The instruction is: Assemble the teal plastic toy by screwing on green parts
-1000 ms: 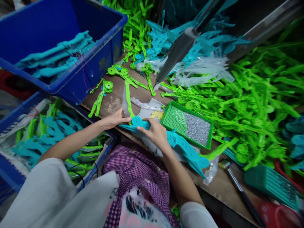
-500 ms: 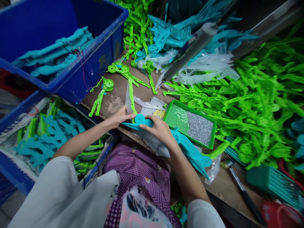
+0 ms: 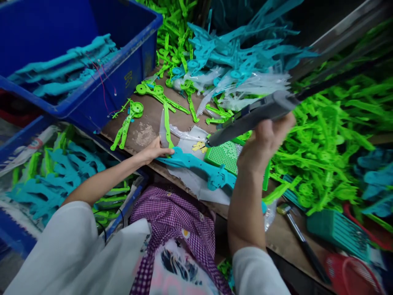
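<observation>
At the table's front edge, my left hand (image 3: 156,150) is closed on the left end of a long turquoise plastic part (image 3: 196,163), beside an upright green piece (image 3: 167,128) with a clear blade-like strip. Raised above the green tray, my right hand (image 3: 264,139) wraps round a grey power screwdriver (image 3: 251,116) that hangs from above. Its tip points down and left, over the sheet with a yellow print, a little above the turquoise part. The right end of that part passes behind my right forearm.
A green tray (image 3: 221,157) of small screws lies behind the part. Blue bin (image 3: 123,69) at back left; crate of parts (image 3: 18,217) below it. Green pieces (image 3: 325,139) heap at right. A hammer (image 3: 302,239), teal basket (image 3: 337,231) and red basket (image 3: 353,274) stand front right.
My right hand has let go of the turquoise part, risen to the right and taken hold of the screwdriver, now lower and more tilted. My left hand stays on the part.
</observation>
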A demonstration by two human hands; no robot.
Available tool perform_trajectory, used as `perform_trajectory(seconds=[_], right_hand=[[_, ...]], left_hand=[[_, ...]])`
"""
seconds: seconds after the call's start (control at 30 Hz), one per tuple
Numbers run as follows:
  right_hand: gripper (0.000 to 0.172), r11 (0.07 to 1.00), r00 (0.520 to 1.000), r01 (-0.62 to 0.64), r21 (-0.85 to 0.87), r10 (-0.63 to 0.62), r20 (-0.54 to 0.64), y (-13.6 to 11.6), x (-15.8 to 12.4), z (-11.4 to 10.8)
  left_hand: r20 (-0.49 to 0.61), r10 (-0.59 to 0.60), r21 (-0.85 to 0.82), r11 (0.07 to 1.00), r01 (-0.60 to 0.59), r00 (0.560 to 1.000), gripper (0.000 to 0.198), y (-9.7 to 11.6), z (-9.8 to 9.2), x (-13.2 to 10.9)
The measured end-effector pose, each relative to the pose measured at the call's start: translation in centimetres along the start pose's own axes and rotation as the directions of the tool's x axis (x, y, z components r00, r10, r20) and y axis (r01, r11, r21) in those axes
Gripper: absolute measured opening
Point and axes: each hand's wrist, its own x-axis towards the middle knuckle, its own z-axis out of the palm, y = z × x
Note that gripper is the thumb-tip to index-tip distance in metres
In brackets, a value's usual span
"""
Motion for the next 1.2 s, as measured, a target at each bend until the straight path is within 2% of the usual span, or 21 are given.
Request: perform_trajectory(seconds=[0.07,0.13,0.23,0.33,0.4,0.57,0.7,0.9,1.2], right_hand=[[0.037,0.985,0.962,-0.118,0.129,0.081,0.26,-1.1,1.6,0.8],[0.038,0.965,0.908,-0.196,0.177,0.11,0.405,-1.8,2.0,1.9],[0.043,0.952,0.898,-0.228,0.202,0.126,0.423,-1.8,0.5,3.4],[0.043,0.913,0.858,-0.343,0.22,0.209,0.47,-1.5,-1.6,4.7],[0.042,0.889,0.855,-0.389,0.241,0.25,0.455,-1.6,-2.7,5.4],[0.048,0.867,0.921,-0.362,0.343,0.275,0.278,-1.9,-3.7,7.3],[0.053,0.882,0.928,-0.362,0.301,0.311,0.205,-1.3,-3.9,8.7],[0.055,0.869,0.93,-0.36,0.339,0.306,0.203,-0.8,-4.5,9.3],[0.044,0.877,0.916,-0.355,0.324,0.257,0.307,-0.2,-5.2,9.5]], left_hand=[[-0.003,-0.031,0.019,0.999,0.031,1.0,0.057,0.1,-0.1,0.0],[0.003,-0.046,0.024,0.999,0.046,0.999,0.057,0.1,-0.2,0.2],[0.038,-0.055,0.011,0.998,0.054,0.998,0.058,-0.1,-0.3,0.4],[0.055,-0.059,0.017,0.998,0.058,0.997,0.055,-0.1,-0.2,0.5],[0.056,-0.07,0.031,0.997,0.068,0.996,0.049,-0.1,-0.1,0.5],[0.083,-0.093,0.036,0.995,0.09,0.992,0.04,0.1,0.0,0.9],[0.06,-0.087,0.02,0.996,0.086,0.994,0.039,0.0,0.0,1.1],[0.031,-0.102,0.038,0.994,0.101,0.994,0.041,0.3,0.3,0.9],[0.043,-0.048,0.073,0.996,0.045,0.998,0.045,0.1,0.4,0.7]])
